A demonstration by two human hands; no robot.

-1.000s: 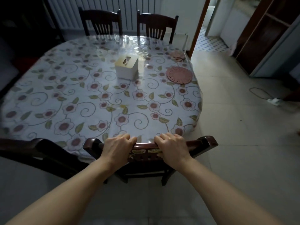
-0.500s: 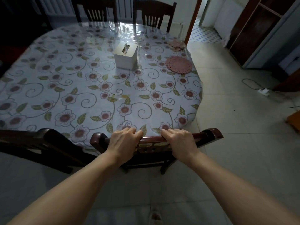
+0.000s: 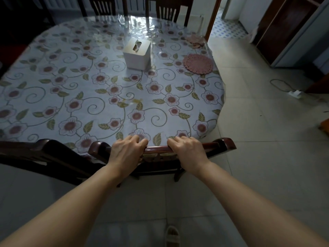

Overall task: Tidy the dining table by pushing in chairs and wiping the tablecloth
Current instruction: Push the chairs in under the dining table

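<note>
Left hand (image 3: 127, 151) and right hand (image 3: 187, 150) grip the chair (image 3: 158, 148) top rail at the flowered tablecloth (image 3: 106, 90) edge.

Dim wide-angle view, daylight glare on far tablecloth (image 3: 138, 22), dark, curved edges.

The dark wooden chair's top rail (image 3: 160, 148) lies against the near edge of the oval table in its flowered plastic tablecloth (image 3: 74, 97). A white square tissue box (image 3: 137, 54) stands toward the far edge, a pink round crocheted mat (image 3: 198, 64) near the right edge; cloth between them and the near edge lies open. A second dark chair (image 3: 44, 154) crowds the near-left edge.
</note>
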